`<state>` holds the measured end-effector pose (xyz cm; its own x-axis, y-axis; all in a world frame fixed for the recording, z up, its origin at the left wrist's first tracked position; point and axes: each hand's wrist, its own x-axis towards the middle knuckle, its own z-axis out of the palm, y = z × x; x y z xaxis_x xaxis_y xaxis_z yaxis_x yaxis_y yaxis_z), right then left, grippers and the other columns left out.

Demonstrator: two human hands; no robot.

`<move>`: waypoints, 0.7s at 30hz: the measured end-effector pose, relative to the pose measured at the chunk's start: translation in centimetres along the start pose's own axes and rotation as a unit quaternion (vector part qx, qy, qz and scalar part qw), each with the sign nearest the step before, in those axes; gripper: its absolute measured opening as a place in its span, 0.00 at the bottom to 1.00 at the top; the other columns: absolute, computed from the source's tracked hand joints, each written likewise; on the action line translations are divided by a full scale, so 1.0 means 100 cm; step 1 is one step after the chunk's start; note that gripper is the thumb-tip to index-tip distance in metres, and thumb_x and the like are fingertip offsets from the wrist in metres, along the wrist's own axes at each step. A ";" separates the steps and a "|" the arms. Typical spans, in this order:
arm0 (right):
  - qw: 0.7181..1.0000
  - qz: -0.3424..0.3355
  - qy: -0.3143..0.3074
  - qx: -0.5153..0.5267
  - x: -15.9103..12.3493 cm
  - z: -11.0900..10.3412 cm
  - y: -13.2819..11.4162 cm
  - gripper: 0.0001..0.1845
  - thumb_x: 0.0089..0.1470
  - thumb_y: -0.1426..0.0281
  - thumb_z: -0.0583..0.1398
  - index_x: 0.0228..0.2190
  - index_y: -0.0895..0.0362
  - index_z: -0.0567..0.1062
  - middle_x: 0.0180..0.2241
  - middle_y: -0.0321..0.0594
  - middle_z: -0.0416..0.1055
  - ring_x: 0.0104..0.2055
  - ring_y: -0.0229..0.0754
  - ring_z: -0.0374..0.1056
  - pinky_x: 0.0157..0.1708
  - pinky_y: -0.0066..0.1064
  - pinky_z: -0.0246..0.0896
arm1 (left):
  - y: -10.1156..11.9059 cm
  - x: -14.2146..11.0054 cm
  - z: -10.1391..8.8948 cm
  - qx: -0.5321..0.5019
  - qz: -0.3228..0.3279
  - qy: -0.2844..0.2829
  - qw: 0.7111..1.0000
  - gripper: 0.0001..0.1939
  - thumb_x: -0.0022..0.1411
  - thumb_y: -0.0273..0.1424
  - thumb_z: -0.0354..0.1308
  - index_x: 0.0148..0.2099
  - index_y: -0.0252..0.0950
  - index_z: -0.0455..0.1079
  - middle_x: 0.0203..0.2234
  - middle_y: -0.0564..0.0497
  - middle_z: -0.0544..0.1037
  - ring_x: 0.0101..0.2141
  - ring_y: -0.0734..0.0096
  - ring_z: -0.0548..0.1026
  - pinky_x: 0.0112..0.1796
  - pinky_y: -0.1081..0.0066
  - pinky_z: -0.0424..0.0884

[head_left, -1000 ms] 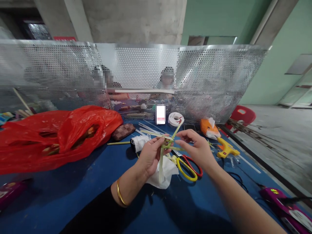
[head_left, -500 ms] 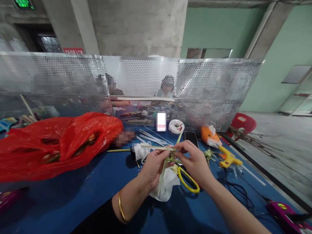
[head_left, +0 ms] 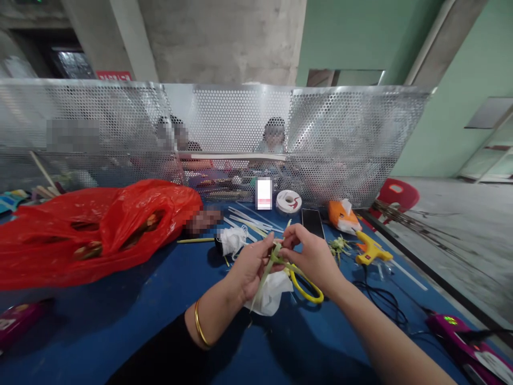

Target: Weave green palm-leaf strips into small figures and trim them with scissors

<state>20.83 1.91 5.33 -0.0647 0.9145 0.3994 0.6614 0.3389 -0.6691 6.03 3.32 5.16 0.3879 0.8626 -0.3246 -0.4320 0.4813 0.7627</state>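
Observation:
Pale green leaf strips (head_left: 264, 274) cross one another between my hands in the middle of the table. My left hand (head_left: 253, 263) pinches them from the left, one strip hanging down past its fingers. From the right, the fingertips of my right hand (head_left: 309, 251) close on the same strips, and a short end sticks up above them. My fingers partly hide where the strips cross. Below lies a crumpled white tissue (head_left: 273, 299). Scissors with yellow handles (head_left: 312, 297) rest beside it, their blades hidden.
A red plastic bag (head_left: 120, 235) fills the left side. A white thread spool (head_left: 232, 240), white strips (head_left: 250, 220), a ribbon roll (head_left: 288, 202), a phone (head_left: 312, 222) and a tissue pack (head_left: 343, 216) lie beyond my hands. At right are a yellow glue gun (head_left: 372, 250) and its cable. A perforated metal screen (head_left: 240, 117) stands behind.
The long strip that pointed left above my left hand no longer shows there. My fingers have drawn closer around the crossing, and the whole view has shifted slightly.

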 end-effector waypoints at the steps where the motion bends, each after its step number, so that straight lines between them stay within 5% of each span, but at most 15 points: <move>1: 1.000 -0.007 -0.007 0.002 -0.001 0.001 -0.001 0.11 0.45 0.76 0.60 0.33 0.52 0.67 0.26 0.31 0.73 0.29 0.40 0.69 0.31 0.30 0.58 | 0.000 -0.002 0.000 0.001 -0.007 0.010 1.000 0.09 0.62 0.31 0.59 0.36 0.29 0.76 0.24 0.49 0.78 0.22 0.76 0.75 0.25 0.77 0.72; 6: 0.994 -0.016 -0.011 0.111 -0.004 0.004 -0.001 0.09 0.45 0.71 0.63 0.31 0.53 0.68 0.26 0.31 0.70 0.29 0.38 0.66 0.31 0.29 0.60 | -0.001 -0.015 -0.007 -0.004 -0.019 0.052 0.998 0.04 0.59 0.24 0.59 0.33 0.28 0.75 0.21 0.50 0.76 0.20 0.79 0.74 0.22 0.81 0.70; 11: 0.976 0.108 -0.031 0.186 -0.009 0.014 0.006 0.19 0.51 0.55 0.61 0.20 0.57 0.71 0.17 0.32 0.65 0.21 0.36 0.59 0.23 0.28 0.55 | -0.013 -0.031 -0.025 -0.014 0.000 0.045 0.999 0.05 0.59 0.26 0.60 0.34 0.28 0.75 0.28 0.44 0.79 0.26 0.73 0.78 0.25 0.79 0.73; 14: 0.935 0.163 -0.067 0.309 -0.019 0.031 0.005 0.21 0.46 0.53 0.64 0.18 0.58 0.73 0.17 0.33 0.65 0.21 0.35 0.59 0.22 0.27 0.55 | -0.023 -0.034 -0.033 -0.020 -0.019 0.034 0.999 0.06 0.60 0.26 0.57 0.35 0.28 0.75 0.28 0.44 0.79 0.27 0.71 0.78 0.25 0.77 0.74; 17: 0.899 0.206 -0.036 0.384 -0.028 0.048 0.000 0.20 0.42 0.54 0.66 0.19 0.58 0.72 0.17 0.33 0.65 0.20 0.35 0.58 0.20 0.26 0.54 | -0.031 -0.032 -0.040 -0.027 -0.043 0.024 0.998 0.06 0.61 0.26 0.57 0.36 0.29 0.74 0.27 0.46 0.79 0.27 0.70 0.78 0.25 0.76 0.73; 21: 0.892 0.223 0.019 0.392 -0.031 0.054 0.002 0.18 0.44 0.55 0.66 0.21 0.57 0.70 0.17 0.31 0.64 0.19 0.34 0.58 0.20 0.26 0.53 | -0.033 -0.027 -0.046 -0.032 -0.082 0.020 0.996 0.08 0.62 0.27 0.56 0.38 0.27 0.75 0.27 0.45 0.79 0.25 0.74 0.77 0.22 0.79 0.70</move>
<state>17.11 0.34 0.52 0.1093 0.9940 -0.0052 -0.1113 0.0071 -0.9938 2.64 0.09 0.98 0.4248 0.7769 -0.4647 -0.4175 0.6236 0.6609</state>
